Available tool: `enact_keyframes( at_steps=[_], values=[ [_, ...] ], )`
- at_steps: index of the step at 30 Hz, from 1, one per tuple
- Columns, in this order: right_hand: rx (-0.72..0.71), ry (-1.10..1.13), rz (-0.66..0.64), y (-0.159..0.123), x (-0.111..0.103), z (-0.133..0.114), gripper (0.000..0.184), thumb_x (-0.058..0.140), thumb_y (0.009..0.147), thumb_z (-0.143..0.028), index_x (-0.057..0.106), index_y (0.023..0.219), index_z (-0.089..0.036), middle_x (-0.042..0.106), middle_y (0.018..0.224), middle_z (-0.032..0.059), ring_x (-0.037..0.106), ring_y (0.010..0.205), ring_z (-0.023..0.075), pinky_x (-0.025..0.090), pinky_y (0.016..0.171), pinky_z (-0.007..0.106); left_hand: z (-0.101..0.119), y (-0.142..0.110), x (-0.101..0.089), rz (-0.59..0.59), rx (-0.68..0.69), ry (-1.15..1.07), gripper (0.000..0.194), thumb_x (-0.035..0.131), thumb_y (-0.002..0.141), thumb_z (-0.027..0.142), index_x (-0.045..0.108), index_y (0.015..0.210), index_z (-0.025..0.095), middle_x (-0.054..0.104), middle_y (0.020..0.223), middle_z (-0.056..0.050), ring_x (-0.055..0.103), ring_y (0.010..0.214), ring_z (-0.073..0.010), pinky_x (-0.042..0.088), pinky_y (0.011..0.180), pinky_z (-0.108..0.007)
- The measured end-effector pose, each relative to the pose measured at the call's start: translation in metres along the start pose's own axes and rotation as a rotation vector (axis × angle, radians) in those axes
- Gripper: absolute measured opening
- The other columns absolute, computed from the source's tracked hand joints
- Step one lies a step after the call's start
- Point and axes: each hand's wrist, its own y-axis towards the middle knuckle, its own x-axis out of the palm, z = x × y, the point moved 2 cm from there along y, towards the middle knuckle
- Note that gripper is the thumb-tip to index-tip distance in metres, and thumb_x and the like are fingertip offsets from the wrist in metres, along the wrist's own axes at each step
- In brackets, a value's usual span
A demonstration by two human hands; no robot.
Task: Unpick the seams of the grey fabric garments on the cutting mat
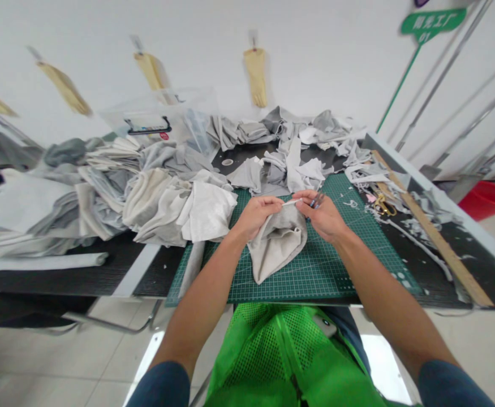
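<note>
Cloth (278, 251) is over the cutting mat (344, 249), fabric stacks (156, 200) left, probably scissors (383, 207) right.

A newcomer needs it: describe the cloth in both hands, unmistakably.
Find the green gridded mat on the black table. Over it, the left hand and right hand pinch a pale grey cloth; unlike the heaped cloths, it is held.

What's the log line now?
left hand: pinching cloth | right hand: pinching same cloth, holding small tool | cloth: over green mat

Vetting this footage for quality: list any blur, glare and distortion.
Head view throughout: the green sign looks blurred; bright glare on the floor flanks the green vest; the metal pole at right slants, likely from wide-angle distortion; the held cloth is soft but readable.
</note>
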Motion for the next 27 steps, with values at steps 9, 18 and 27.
enact_keyframes(
  at_steps=[9, 18, 27],
  values=[
    [-0.214, -0.327, 0.208, 0.002, -0.005, -0.001, 0.031, 0.08, 0.08, -0.046, 0.072, 0.098, -0.022, 0.069, 0.088, 0.0026, 0.055, 0.073, 0.0161, 0.044, 0.069, 0.032, 0.0, 0.003, -0.004, 0.179, 0.1, 0.059, 0.021, 0.082, 0.068, 0.023, 0.067, 0.08, 0.016, 0.067, 0.069, 0.001, 0.055, 0.06, -0.0095, 0.041, 0.06, -0.022],
    [-0.236, -0.523, 0.045, 0.001, 0.003, 0.0, 0.018, 0.076, 0.084, -0.04, 0.079, 0.085, -0.023, 0.072, 0.084, 0.0041, 0.058, 0.076, 0.0191, 0.044, 0.074, 0.035, 0.0, 0.004, -0.006, 0.177, 0.095, -0.012, 0.028, 0.083, 0.067, 0.028, 0.063, 0.083, 0.018, 0.064, 0.069, 0.002, 0.055, 0.059, -0.0108, 0.041, 0.06, -0.024],
    [-0.047, -0.307, 0.408, 0.011, -0.023, 0.01, 0.048, 0.065, 0.089, -0.064, 0.071, 0.076, -0.018, 0.063, 0.071, 0.0018, 0.051, 0.066, 0.0156, 0.04, 0.065, 0.031, 0.006, 0.006, -0.018, 0.203, 0.185, 0.007, 0.022, 0.077, 0.07, 0.024, 0.062, 0.086, 0.019, 0.062, 0.075, 0.002, 0.056, 0.068, -0.0121, 0.042, 0.065, -0.024]
  ],
)
